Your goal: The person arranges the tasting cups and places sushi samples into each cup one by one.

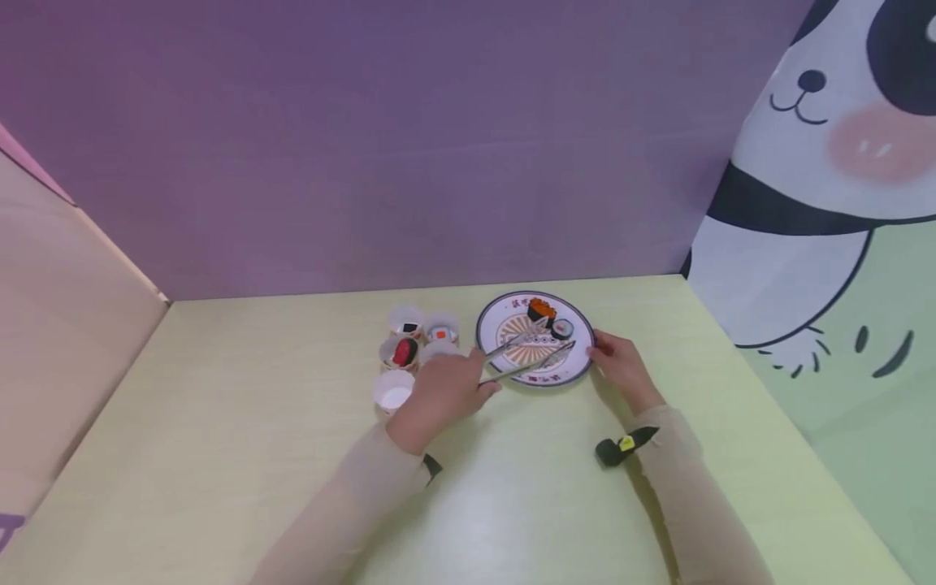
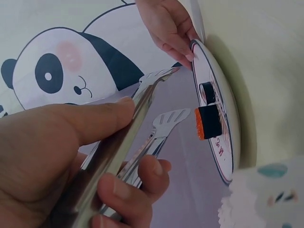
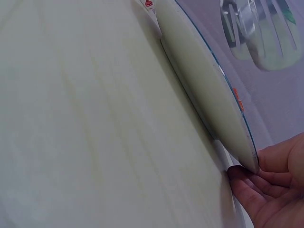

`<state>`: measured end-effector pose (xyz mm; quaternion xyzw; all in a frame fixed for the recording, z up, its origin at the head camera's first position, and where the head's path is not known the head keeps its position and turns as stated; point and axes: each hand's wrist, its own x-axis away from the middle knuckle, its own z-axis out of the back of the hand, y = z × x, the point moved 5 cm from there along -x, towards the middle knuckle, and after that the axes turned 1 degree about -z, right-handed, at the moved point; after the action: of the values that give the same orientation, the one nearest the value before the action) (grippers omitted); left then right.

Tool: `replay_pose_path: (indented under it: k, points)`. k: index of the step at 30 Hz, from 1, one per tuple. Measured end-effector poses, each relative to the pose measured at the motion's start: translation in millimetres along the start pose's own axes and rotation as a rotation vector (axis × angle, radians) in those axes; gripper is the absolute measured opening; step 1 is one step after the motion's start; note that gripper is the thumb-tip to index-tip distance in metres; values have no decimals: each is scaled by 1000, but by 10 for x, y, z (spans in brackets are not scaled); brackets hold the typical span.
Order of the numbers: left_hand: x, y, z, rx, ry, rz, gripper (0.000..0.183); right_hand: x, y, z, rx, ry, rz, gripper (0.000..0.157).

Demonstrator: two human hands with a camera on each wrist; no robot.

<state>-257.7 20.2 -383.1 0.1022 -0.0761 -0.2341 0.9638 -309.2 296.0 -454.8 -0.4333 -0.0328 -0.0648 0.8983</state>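
My left hand [image 1: 448, 394] grips a pair of metal tongs [image 2: 121, 152], whose slotted tips stand apart over a round plate [image 1: 488, 329] and hold nothing. On the plate sit an orange-topped roe sushi [image 1: 541, 309] and a small round sushi roll [image 1: 562, 328]. My right hand [image 1: 624, 370] pinches the plate's right rim between thumb and fingers. In the right wrist view the thumb lies above the rim and the fingers [image 3: 249, 190] beneath it.
Left of the plate several white paper cups stand together. One holds a red-topped sushi [image 1: 405, 352], another a piece with an orange centre [image 1: 441, 334]. A front cup [image 1: 395, 392] shows a white inside. A purple wall [image 1: 439, 162] rises behind the table.
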Motion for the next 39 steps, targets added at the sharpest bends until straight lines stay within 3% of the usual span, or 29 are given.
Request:
replay_pose_path:
  k: [6,17,25,30,39]
  points:
    - [-117,64,-145,84,-43,36,64,8,30,-14,-36,2,34,46]
    - [-304,248,-278,96,-88,91,60,32,32,19,-45,10,64,45]
    - [-424,347,-306,122,-76,97,56,29,36,27,-44,11,50,45]
    - [-500,363,-330,129,-88,140,56,13,15,12,-48,5,69,45]
    - [-605,382,-405,102,-59,134,57,2,24,7,-27,5,59,46]
